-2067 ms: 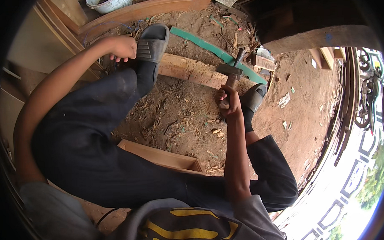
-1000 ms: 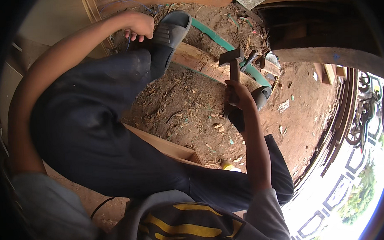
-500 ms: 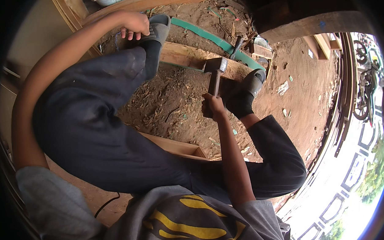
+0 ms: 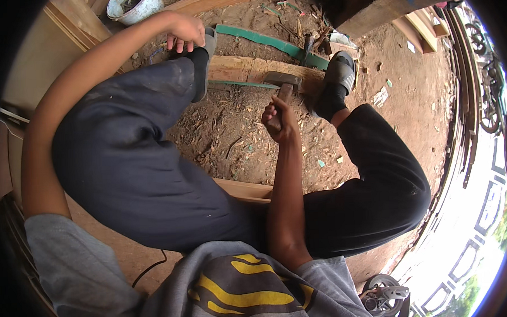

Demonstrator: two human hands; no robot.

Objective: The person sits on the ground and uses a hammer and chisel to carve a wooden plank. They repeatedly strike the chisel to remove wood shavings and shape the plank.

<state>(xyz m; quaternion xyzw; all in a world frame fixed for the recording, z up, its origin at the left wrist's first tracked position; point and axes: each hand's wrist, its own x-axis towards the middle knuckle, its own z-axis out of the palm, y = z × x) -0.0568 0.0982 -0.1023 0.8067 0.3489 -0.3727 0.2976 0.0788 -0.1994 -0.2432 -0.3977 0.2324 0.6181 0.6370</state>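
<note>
Lower centre: grey short-sleeved cloth shirt [image 4: 183, 295], yellow-and-black chest print [image 4: 241, 293] | middle: dark cloth trousers [image 4: 174, 197] | upper part: dark socks [image 4: 331, 102], grey open-toed slide sandals [image 4: 339, 73]

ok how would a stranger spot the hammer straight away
Find the long wooden beam lying across the dirt floor. Toward its right end, the right hand grips the hammer. Its blocky head sets it apart from the flat green strip beyond.

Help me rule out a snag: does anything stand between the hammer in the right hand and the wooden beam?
Nothing visible does. The hammer head overlaps the beam here; whether they touch is unclear. The right sandal sits aside, by the beam's end.
</note>
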